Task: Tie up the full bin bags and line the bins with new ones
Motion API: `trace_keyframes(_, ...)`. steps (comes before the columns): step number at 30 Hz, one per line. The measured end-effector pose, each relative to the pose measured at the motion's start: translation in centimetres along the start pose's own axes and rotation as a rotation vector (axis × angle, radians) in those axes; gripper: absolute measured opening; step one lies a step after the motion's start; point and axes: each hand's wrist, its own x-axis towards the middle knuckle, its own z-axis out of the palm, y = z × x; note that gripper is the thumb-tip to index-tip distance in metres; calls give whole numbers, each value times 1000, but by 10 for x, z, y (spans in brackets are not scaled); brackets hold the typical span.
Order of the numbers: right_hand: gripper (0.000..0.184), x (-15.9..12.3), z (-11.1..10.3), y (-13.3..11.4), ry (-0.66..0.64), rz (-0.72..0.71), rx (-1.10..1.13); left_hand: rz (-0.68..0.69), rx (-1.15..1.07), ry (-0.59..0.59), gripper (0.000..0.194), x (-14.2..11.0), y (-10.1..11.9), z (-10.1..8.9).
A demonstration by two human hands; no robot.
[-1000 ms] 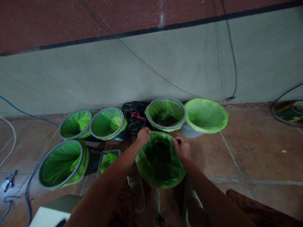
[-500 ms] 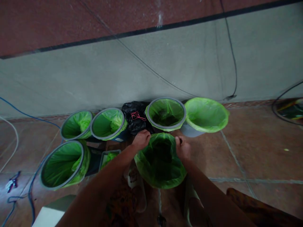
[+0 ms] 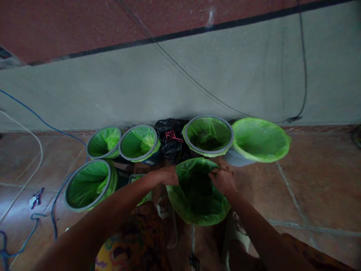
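Observation:
A green bin liner (image 3: pixel 183 207) lines a round bin that stands between my feet, its edge folded outward over the rim. The inside is dark, and the bin's own wall is hidden by the liner. My left hand (image 3: pixel 169 175) grips the liner's edge on the left side of the rim, fingers closed. Across from it, my right hand (image 3: pixel 224 180) pinches the edge at the right side, with thumb and fingertips over the inner side. Just beyond the bin sits a black plastic bag (image 3: pixel 169 148) with pink string on top.
Behind stand a grey-rimmed lined bin (image 3: pixel 208 153) and a pale bin with a green liner (image 3: pixel 262 158). Several grey-rimmed bins (image 3: pixel 87 207) are at left, near a small tray (image 3: pixel 135 177). Blue cable (image 3: pixel 53 214) and keys (image 3: pixel 36 198) lie on the tiled floor.
The view has shifted, so the bins at the back sit further right. My left hand has moved down along the left rim; my right hand has turned inward over the liner's edge.

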Motion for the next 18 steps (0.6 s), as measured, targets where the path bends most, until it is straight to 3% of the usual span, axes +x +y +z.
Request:
trace_keyframes(2,28,1,-9,-4,99,-66,64,-23,-90,-47,19,-8,-6,-12)
trace_keyframes(4,29,1,-16,-18,180,-160,161,-65,-153,-8,23,-14,-13,-21)
trace_keyframes(6,31,0,-16,-41,140,-243,273,-169,-206,108,23,-20,-19,-24)
trace_keyframes(8,33,-3,-9,-66,9,-298,338,-315,-297,179,21,-25,-24,-19)
trace_keyframes(12,41,-4,26,-101,-178,-287,312,-511,-720,35,23,-35,-26,9)
trace_keyframes(14,42,-1,49,-107,-211,-228,273,-505,-917,2,25,-36,-26,23)
trace_keyframes(18,39,9,92,-104,-269,-171,192,-414,-1122,45,27,-29,-29,43)
